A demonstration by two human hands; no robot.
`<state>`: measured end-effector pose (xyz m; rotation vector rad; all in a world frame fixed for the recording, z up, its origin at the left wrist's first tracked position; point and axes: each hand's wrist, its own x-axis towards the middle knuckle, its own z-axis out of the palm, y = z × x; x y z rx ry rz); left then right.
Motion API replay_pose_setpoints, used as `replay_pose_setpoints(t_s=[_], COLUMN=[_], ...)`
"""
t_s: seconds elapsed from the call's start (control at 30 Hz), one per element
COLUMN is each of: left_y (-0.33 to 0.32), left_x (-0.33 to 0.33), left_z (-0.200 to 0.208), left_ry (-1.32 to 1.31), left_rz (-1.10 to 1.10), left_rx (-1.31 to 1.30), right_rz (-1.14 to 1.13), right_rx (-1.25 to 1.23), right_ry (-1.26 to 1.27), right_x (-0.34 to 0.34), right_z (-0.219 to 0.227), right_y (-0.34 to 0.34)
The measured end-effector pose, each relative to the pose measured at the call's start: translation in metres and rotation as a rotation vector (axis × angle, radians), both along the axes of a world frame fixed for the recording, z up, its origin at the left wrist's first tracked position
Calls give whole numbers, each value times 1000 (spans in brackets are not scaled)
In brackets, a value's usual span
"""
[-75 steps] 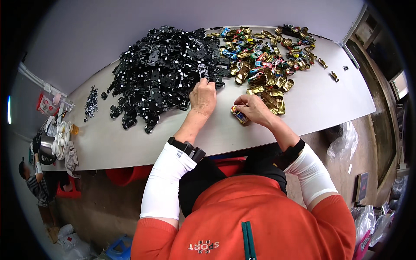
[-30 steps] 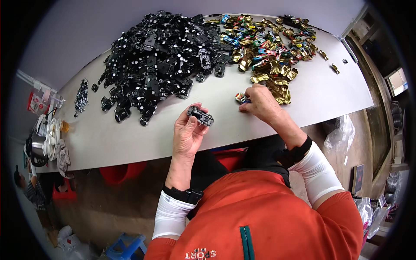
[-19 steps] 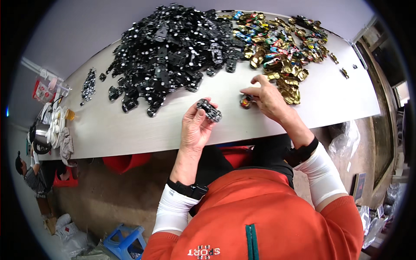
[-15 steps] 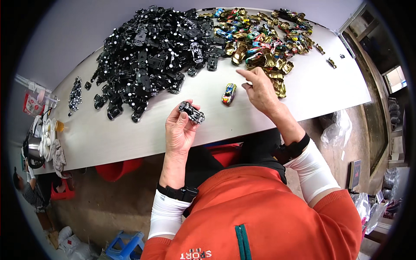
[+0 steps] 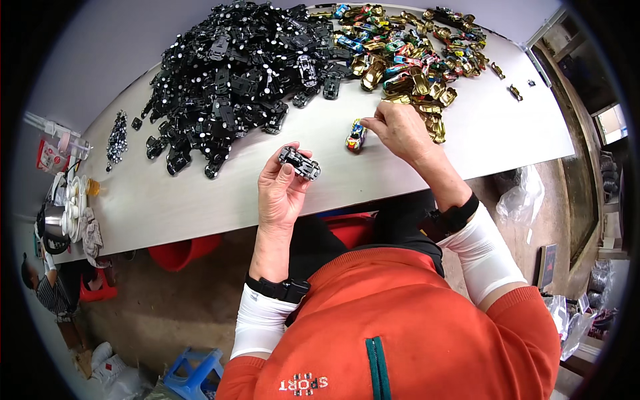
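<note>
In my left hand, raised over the table's near side, a black and silver toy car chassis is pinched between thumb and fingers. A small toy car with a yellow, red and blue body stands on the white table to its right. Bent over that car is my right hand, its thumb and fingertips closed at the car's far right end. The curled fingers partly hide that contact.
A high heap of black toy car chassis covers the table's left and middle. Gold and coloured toy car bodies pile up at the back right. Small shiny parts lie far left. A person sits beyond the table's left end.
My right hand has come left and down to the coloured toy car, its stretched index finger now bent. My left hand still holds the chassis, with little movement.
</note>
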<state>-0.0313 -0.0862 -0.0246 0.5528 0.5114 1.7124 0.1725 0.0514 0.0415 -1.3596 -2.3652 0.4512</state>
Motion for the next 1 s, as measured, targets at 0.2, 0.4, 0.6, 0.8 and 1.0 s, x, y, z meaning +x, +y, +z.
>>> replay_pose_setpoints(t_s=[0.2, 0.4, 0.6, 0.8, 1.0], left_y=[-2, 0, -1, -2, -1], left_x=[-3, -2, -1, -2, -1], left_z=[1, 1, -2, 2, 0], left_ry=[-32, -64, -38, -39, -9], left_rz=[-14, -31, -33, -49, -19], left_rx=[3, 46, 43, 52, 26], right_rz=[137, 161, 207, 201, 194], right_rx=[-9, -106, -77, -59, -81], right_ry=[-179, -245, -189, -113, -57], right_x=[-23, -9, -4, -2, 1], right_z=[-5, 10, 2, -5, -5], right_y=[-1, 2, 0, 0, 2])
